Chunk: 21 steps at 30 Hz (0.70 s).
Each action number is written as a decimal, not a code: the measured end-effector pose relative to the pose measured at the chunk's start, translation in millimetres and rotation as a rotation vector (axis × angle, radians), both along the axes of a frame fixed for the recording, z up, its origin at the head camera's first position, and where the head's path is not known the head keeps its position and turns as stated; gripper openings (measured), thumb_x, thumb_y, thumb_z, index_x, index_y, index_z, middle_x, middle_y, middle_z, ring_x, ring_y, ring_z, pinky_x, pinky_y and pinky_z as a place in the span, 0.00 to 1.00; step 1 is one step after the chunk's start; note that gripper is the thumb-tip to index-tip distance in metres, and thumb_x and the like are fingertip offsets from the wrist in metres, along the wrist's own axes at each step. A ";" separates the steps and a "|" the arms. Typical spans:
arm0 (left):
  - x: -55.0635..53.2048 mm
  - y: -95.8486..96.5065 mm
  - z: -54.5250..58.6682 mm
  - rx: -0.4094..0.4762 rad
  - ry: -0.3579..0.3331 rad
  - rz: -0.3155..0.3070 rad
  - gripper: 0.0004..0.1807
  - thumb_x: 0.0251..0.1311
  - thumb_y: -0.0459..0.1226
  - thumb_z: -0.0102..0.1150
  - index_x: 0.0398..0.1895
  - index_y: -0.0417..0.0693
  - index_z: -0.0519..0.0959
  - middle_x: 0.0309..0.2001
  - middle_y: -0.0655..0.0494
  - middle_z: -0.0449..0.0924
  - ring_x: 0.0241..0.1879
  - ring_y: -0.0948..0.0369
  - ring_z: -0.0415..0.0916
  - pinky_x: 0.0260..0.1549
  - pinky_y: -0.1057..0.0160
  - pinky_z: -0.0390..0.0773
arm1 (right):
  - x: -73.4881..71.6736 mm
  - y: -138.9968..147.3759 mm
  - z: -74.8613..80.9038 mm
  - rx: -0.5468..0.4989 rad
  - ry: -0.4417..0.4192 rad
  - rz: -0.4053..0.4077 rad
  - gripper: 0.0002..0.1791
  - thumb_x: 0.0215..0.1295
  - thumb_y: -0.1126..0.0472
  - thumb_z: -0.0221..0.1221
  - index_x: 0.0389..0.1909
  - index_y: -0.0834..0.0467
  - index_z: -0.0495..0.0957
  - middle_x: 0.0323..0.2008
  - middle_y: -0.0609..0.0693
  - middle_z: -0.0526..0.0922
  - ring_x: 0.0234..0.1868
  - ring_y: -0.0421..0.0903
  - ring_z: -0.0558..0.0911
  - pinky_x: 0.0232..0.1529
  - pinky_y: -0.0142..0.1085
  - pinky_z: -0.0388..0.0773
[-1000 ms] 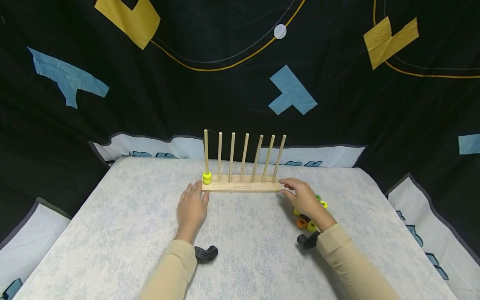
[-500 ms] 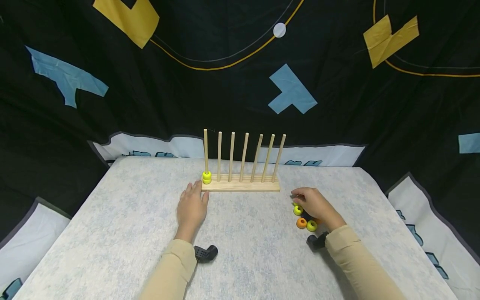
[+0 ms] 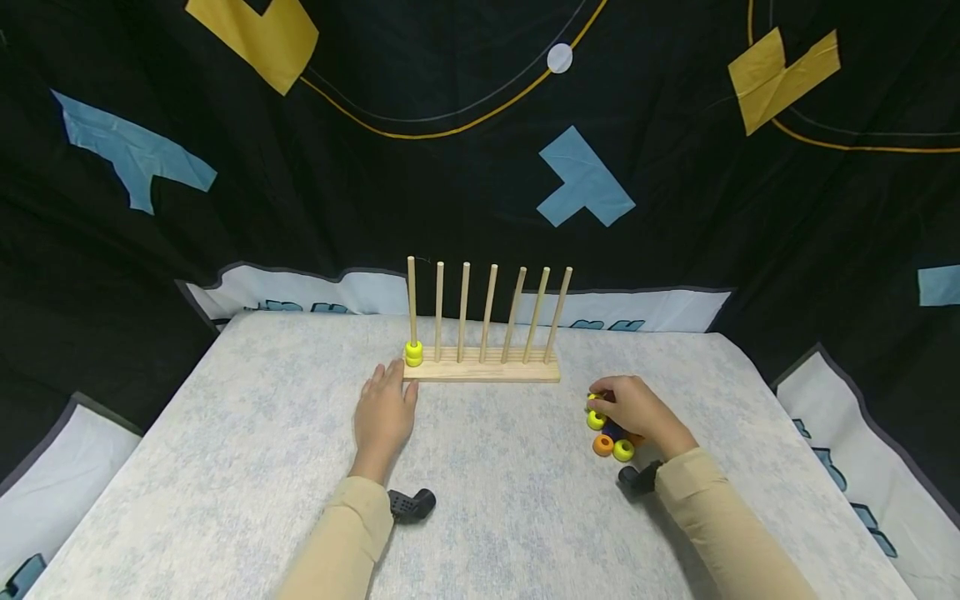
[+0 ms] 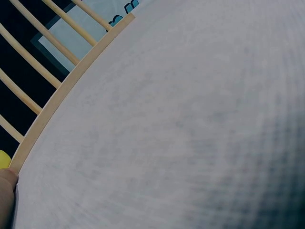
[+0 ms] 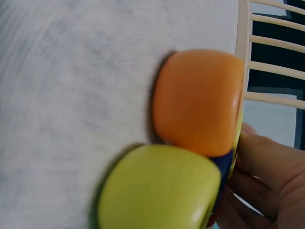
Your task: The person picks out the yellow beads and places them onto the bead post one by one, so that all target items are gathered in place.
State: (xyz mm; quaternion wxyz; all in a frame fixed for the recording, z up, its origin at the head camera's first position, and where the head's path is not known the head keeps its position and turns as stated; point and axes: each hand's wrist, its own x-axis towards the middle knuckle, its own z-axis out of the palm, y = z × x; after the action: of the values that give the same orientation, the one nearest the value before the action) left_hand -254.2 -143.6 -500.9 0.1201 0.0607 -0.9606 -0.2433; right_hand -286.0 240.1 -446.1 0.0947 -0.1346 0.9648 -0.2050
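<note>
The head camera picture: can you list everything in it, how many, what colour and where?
peg rack: 1, pale wood, on the table
pegs: 7, pale wood, on the rack
stacked beads: 2, yellow, leftmost peg
orange beads: at least 2, orange, by the right hand
loose yellow beads: at least 3, yellow, same pile
dark bead: at least 1, dark blue, same pile
table: 1, mottled pale grey-blue, below
cloth: 1, black, white-edged, behind
patches: 5, 2 yellow and 3 blue, on the cloth
dot: 1, white, high up
wrist cameras: 2, black, by the cuffs
sleeves: 2, beige, in front
left hand: 1, touching the rack's left end
right hand: 1, around a yellow bead
</note>
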 end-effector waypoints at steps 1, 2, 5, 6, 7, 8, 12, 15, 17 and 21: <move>-0.1 -0.1 0.2 -0.002 0.000 0.000 0.32 0.75 0.48 0.45 0.75 0.38 0.60 0.74 0.42 0.62 0.76 0.43 0.53 0.77 0.45 0.50 | -0.6 -0.3 0.3 0.002 -0.002 0.002 0.17 0.70 0.57 0.61 0.54 0.61 0.81 0.44 0.52 0.86 0.39 0.43 0.81 0.51 0.47 0.83; -0.1 -0.1 0.8 0.000 -0.002 0.001 0.32 0.75 0.48 0.45 0.75 0.38 0.60 0.74 0.42 0.62 0.77 0.44 0.53 0.77 0.46 0.50 | -1.2 -0.5 0.7 0.003 -0.007 0.002 0.17 0.70 0.57 0.61 0.54 0.61 0.81 0.44 0.53 0.86 0.39 0.43 0.81 0.51 0.47 0.83; -0.2 0.0 0.8 -0.004 -0.008 0.004 0.33 0.75 0.48 0.45 0.75 0.38 0.59 0.74 0.42 0.61 0.77 0.44 0.52 0.77 0.45 0.49 | -2.5 -1.3 0.5 0.003 -0.007 0.004 0.16 0.70 0.57 0.61 0.54 0.61 0.82 0.43 0.52 0.86 0.40 0.43 0.81 0.50 0.47 0.83; -0.1 0.2 1.2 -0.004 -0.010 0.005 0.33 0.75 0.48 0.45 0.75 0.39 0.59 0.74 0.42 0.61 0.77 0.44 0.52 0.77 0.45 0.50 | -2.7 -1.5 -0.1 0.002 -0.002 0.006 0.16 0.70 0.57 0.61 0.53 0.61 0.82 0.43 0.52 0.86 0.40 0.43 0.81 0.49 0.47 0.83; 0.1 0.3 1.2 -0.003 -0.011 0.006 0.33 0.75 0.48 0.45 0.75 0.39 0.59 0.74 0.42 0.61 0.77 0.44 0.52 0.77 0.45 0.50 | -2.8 -1.7 -1.0 -0.001 0.006 0.007 0.16 0.70 0.57 0.61 0.53 0.61 0.82 0.42 0.52 0.86 0.40 0.43 0.81 0.49 0.46 0.83; 0.3 0.3 1.3 -0.001 -0.011 0.006 0.33 0.75 0.48 0.45 0.75 0.39 0.59 0.75 0.43 0.61 0.77 0.44 0.52 0.77 0.46 0.50 | -2.8 -2.0 -2.1 -0.004 0.012 0.006 0.16 0.70 0.57 0.61 0.53 0.61 0.82 0.42 0.52 0.86 0.40 0.43 0.81 0.48 0.46 0.83; 0.5 0.1 1.2 0.008 -0.001 0.004 0.32 0.75 0.48 0.46 0.74 0.38 0.60 0.74 0.42 0.62 0.77 0.44 0.53 0.77 0.45 0.50 | -1.7 -4.0 -6.0 -0.023 0.052 0.010 0.15 0.69 0.57 0.61 0.52 0.61 0.82 0.41 0.52 0.86 0.38 0.43 0.81 0.45 0.44 0.83; 0.5 0.2 0.8 0.013 0.008 0.002 0.32 0.75 0.48 0.46 0.74 0.38 0.60 0.74 0.42 0.62 0.76 0.43 0.53 0.77 0.45 0.50 | -0.5 -7.1 -6.9 -0.042 0.068 0.005 0.16 0.69 0.57 0.61 0.53 0.61 0.82 0.41 0.52 0.86 0.38 0.43 0.80 0.44 0.43 0.82; 0.6 0.4 0.7 0.016 0.010 0.005 0.32 0.75 0.48 0.46 0.74 0.38 0.60 0.74 0.42 0.62 0.77 0.44 0.53 0.77 0.45 0.50 | -0.1 -9.4 -6.7 -0.053 0.069 0.005 0.17 0.69 0.57 0.61 0.54 0.61 0.81 0.42 0.53 0.85 0.38 0.43 0.80 0.43 0.43 0.82; -0.1 0.6 -0.1 0.016 0.011 0.006 0.32 0.75 0.48 0.46 0.74 0.39 0.60 0.74 0.43 0.62 0.77 0.44 0.53 0.77 0.45 0.50 | -0.1 -13.2 -7.0 -0.054 0.073 -0.009 0.18 0.69 0.57 0.61 0.55 0.61 0.81 0.45 0.54 0.85 0.40 0.44 0.80 0.44 0.43 0.82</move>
State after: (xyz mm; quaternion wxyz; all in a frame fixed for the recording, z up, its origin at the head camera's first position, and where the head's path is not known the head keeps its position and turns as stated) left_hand -254.3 -143.0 -501.0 0.1256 0.0633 -0.9577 -0.2510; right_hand -286.2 227.0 -453.0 0.0547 -0.1403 0.9623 -0.2265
